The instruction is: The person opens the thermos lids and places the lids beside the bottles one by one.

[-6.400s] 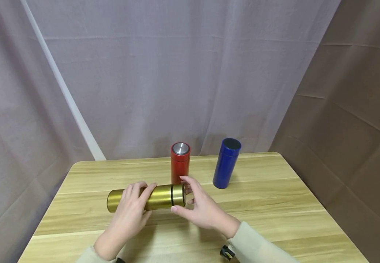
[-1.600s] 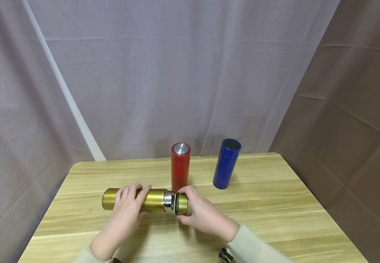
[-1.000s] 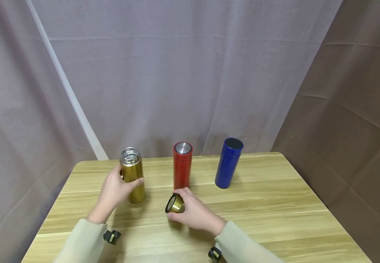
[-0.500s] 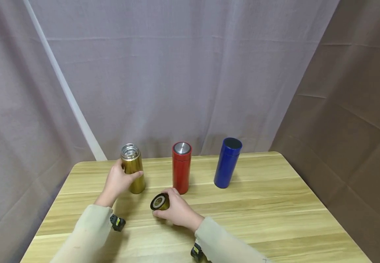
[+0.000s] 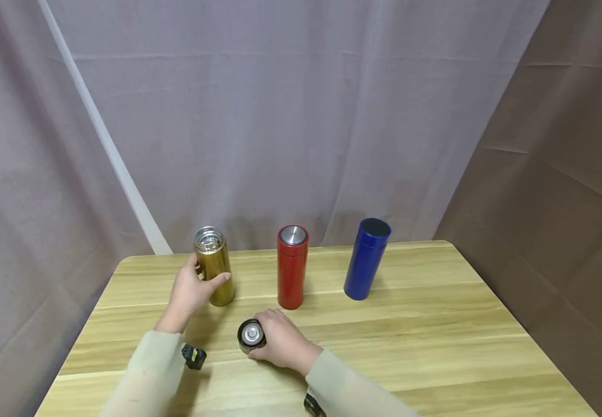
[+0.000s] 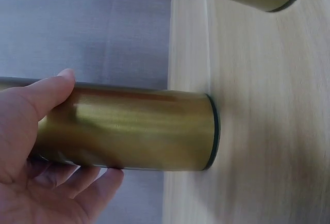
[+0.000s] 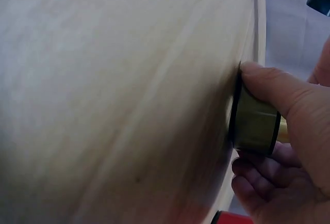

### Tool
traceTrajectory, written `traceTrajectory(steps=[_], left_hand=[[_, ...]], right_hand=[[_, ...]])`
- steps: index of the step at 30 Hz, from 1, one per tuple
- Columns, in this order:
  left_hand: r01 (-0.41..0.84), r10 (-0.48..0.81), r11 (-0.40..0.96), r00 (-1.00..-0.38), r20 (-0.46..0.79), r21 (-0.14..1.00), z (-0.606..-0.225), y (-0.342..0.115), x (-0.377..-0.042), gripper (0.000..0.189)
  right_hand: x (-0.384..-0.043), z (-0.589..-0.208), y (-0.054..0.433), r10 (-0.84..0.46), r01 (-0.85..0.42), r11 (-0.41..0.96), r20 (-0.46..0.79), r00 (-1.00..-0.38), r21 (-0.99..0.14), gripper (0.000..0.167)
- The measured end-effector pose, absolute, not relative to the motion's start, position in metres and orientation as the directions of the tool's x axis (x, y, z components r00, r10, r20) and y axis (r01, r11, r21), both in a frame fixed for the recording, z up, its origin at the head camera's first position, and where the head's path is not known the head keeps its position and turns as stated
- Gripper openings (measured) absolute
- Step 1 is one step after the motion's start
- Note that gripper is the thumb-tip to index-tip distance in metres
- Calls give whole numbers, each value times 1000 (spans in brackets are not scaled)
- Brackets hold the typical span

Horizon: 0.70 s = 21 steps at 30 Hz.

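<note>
A gold thermos flask [image 5: 216,269] stands upright at the back left of the table, its steel mouth uncovered. My left hand [image 5: 191,289] grips its body, thumb on the near side and fingers round the far side, as the left wrist view shows on the gold wall [image 6: 144,128]. In front of it, my right hand [image 5: 282,341] holds the gold flask's lid [image 5: 251,336] between thumb and fingers, inner side facing up. In the right wrist view the closed end of the lid [image 7: 255,121] is right at the tabletop.
A red thermos [image 5: 292,269] with a steel-topped lid stands behind the right hand. Farther right is a blue thermos [image 5: 366,260] with a dark top. The wooden table [image 5: 436,347] ends at the back before a grey curtain [image 5: 290,116].
The lid came off the gold flask, which was turned upright and set at the back left. My right hand brought the lid left and down, turning its inside upward.
</note>
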<state>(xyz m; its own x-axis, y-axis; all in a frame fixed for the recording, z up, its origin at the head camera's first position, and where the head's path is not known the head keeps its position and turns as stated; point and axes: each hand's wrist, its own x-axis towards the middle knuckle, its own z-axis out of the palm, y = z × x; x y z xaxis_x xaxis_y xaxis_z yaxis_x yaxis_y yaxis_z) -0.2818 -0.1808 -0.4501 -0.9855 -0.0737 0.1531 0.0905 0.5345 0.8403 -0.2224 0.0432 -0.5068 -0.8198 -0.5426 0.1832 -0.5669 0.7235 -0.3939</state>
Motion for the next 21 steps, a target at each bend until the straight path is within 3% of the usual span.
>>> traceTrajectory(steps=[21], left_hand=[[75,-100,464,-986,137,882,-460,-180,-281,75]], right_hand=[[-218,-506,46,-513,-535,724,178,-840,-435,65]])
